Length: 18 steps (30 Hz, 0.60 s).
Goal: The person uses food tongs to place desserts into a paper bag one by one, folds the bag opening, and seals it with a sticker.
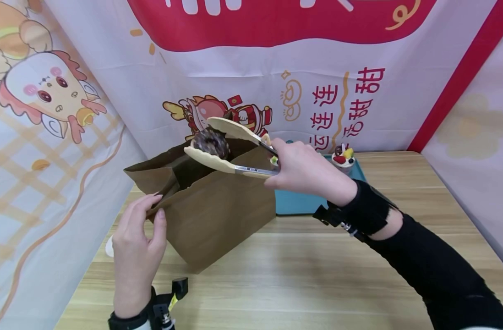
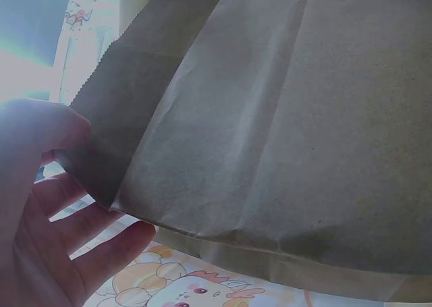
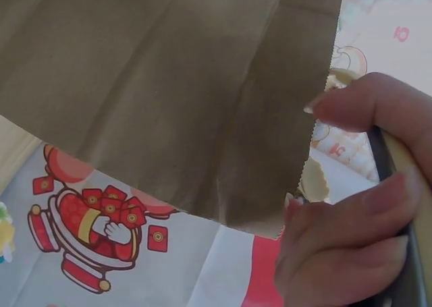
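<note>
A brown paper bag [image 1: 222, 215] stands tilted on the table with its mouth open. My left hand [image 1: 138, 243] pinches the near left corner of its rim; in the left wrist view the thumb and fingers lie on either side of the paper edge [image 2: 101, 152]. Over the mouth of the bag, my right hand [image 1: 307, 169] grips a pair of tongs [image 1: 212, 162] with pale, wood-coloured ends. A dark chocolate donut [image 1: 211, 143] with lighter streaks sits between those ends. In the right wrist view the bag [image 3: 169, 104] hides most of the tongs and all of the donut.
Behind the bag, to the right, lies a blue tray [image 1: 297, 204], partly covered by my right hand. A fruit-topped dessert cup [image 1: 343, 160] stands at its far right. Printed cloth [image 1: 251, 64] hangs behind the wooden table [image 1: 301, 275] and at both sides.
</note>
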Tool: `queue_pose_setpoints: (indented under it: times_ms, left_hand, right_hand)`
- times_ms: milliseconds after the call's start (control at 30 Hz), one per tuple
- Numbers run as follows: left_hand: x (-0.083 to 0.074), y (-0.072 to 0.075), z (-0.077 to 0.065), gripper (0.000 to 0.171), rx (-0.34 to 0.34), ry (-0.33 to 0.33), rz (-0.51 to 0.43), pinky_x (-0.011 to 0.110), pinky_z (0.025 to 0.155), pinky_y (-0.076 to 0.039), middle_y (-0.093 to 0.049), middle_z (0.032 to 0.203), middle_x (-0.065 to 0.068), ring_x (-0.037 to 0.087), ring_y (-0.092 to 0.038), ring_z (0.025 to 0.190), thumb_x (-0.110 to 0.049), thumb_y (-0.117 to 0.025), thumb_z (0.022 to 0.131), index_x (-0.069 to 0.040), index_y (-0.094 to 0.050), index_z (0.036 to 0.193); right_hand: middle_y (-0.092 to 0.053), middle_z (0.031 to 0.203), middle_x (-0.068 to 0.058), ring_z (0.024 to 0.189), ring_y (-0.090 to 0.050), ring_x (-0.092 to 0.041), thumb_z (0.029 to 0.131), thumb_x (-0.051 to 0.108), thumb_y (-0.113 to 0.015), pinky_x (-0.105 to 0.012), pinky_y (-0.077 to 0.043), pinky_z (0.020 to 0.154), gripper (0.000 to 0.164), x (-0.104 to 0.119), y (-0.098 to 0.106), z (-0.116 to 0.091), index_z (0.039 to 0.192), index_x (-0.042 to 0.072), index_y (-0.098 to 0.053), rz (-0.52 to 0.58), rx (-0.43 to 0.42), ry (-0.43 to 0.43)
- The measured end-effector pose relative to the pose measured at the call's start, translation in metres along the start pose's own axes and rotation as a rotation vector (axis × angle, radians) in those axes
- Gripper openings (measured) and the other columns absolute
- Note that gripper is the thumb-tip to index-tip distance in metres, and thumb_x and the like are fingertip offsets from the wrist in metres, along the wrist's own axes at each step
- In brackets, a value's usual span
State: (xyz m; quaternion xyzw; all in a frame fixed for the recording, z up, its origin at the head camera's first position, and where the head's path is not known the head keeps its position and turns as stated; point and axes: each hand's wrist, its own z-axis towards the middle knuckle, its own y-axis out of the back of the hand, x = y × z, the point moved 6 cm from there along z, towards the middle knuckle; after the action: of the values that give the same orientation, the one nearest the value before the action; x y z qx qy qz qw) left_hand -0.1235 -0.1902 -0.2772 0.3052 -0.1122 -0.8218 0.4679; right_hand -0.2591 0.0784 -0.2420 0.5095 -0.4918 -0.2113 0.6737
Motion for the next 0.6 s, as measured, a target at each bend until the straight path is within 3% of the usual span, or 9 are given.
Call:
queue_pose_setpoints:
  times_ms: [233, 600]
  left_hand:
    - [0.001, 0.000, -0.001, 0.019, -0.004, -0.004, 0.000, 0.005, 0.086, -0.038, -0.068, 0.112, 0.021, 0.028, -0.060, 0.089, 0.005, -0.060, 0.087, 0.005, -0.066, 0.105]
    - [0.002, -0.002, -0.001, 0.021, -0.017, -0.007, 0.014, 0.006, 0.084, -0.039, -0.068, 0.112, 0.022, 0.027, -0.058, 0.087, 0.009, -0.063, 0.084, 0.007, -0.066, 0.105]
  right_hand:
    - [-0.061, 0.081, -0.006, 0.066, -0.054, -0.020, 0.077, 0.032, -0.074, -0.029, -0.044, 0.059, 0.050, -0.010, 0.004, -0.003, 0.115, 0.010, -0.048, 0.034, -0.026, -0.036]
    - [-0.050, 0.075, -0.006, 0.061, -0.044, -0.020, 0.074, 0.028, -0.073, -0.030, -0.033, 0.055, 0.045, -0.058, 0.016, -0.020, 0.109, 0.011, -0.051, 0.079, -0.137, -0.107]
